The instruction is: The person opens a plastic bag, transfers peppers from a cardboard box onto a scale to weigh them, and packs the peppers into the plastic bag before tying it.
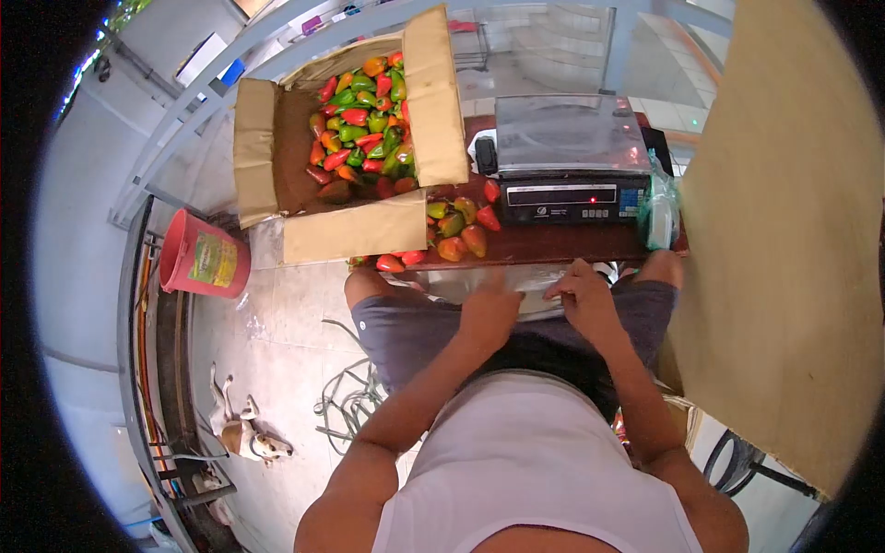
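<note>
Over my lap, a clear plastic bag (539,278) stretches between my two hands, its outline hard to make out. My left hand (491,309) is at the bag's left side; its fingers are smeared by motion. The fingers of my right hand (583,297) are bent and pinched together at the bag's right edge. Just beyond my left hand, several loose red and green peppers (473,240) lie on the dark red bench (572,251). A weighing scale (562,198) with a flat metal top stands on the bench in front of both hands.
An open cardboard box (258,157) of peppers is at the upper left. A roll of plastic bags (659,217) lies right of the scale. Large cardboard (784,276) blocks the right side. A red bucket (180,253), a green hose (350,396) and a dog (241,433) are on the left.
</note>
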`<move>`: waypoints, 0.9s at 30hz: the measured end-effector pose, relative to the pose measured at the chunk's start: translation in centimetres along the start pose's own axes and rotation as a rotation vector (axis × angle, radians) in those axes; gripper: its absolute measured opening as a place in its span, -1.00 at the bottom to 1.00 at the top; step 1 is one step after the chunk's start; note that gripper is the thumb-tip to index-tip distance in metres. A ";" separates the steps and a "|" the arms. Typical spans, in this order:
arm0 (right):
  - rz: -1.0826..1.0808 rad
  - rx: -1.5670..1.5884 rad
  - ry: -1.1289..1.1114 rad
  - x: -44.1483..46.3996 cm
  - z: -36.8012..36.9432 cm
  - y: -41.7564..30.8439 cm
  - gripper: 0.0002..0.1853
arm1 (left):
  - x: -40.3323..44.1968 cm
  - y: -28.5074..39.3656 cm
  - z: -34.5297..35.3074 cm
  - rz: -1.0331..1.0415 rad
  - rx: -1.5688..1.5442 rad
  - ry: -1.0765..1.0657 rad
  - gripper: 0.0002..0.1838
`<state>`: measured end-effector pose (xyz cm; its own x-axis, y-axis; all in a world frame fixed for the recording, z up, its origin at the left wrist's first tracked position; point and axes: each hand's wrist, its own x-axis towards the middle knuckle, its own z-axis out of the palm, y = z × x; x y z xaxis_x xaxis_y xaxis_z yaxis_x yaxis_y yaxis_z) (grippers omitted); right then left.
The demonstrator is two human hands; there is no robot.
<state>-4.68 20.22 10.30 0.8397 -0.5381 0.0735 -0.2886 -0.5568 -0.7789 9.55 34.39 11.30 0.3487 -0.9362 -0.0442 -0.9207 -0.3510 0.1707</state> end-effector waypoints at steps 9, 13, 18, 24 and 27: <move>-0.060 -0.356 -0.163 2.2 -2.9 2.3 -0.68 | 1.1 -1.6 -6.0 0.132 -0.216 -0.431 -0.68; -0.138 -0.269 0.114 3.7 -3.4 7.3 -0.66 | 2.8 -8.1 -14.3 0.214 -0.955 -0.225 -0.69; 0.030 -0.011 0.270 4.8 -1.7 10.4 -0.72 | 13.2 -26.4 -16.5 -0.146 -0.374 0.343 -0.64; -0.026 -0.078 0.331 6.7 0.1 15.4 -0.74 | 21.7 -31.8 -6.2 -0.342 0.076 0.144 -0.01; 0.060 -0.074 0.302 6.4 -0.1 16.4 -0.79 | 21.8 -32.2 -7.6 -0.463 -0.057 -0.064 -0.05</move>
<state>-4.10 7.54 -1.97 0.6488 -0.7288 0.2190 -0.3752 -0.5567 -0.7411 48.16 25.41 12.29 0.7071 -0.6814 -0.1890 -0.6592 -0.7319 0.1723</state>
